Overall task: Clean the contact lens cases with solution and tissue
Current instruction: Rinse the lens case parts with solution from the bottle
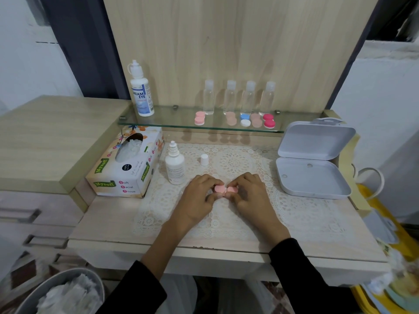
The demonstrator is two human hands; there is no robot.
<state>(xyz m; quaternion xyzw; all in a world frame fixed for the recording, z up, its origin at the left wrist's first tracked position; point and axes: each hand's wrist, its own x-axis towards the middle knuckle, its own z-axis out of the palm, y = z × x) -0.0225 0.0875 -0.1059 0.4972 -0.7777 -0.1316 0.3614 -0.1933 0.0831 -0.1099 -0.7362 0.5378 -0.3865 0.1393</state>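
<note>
Two caps of the pink lens case (223, 189) at frame centre are pinched by the left hand (199, 198) and right hand (251, 196); unscrewing is judged next.

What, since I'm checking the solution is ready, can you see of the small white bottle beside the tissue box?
The small white bottle stands upright on the lace mat, close beside the tissue box and near the left hand. It looks like opaque white plastic, with a label too blurred to read. Its ridged dropper tip is bare; its white cap stands apart on the mat to its right.
</note>
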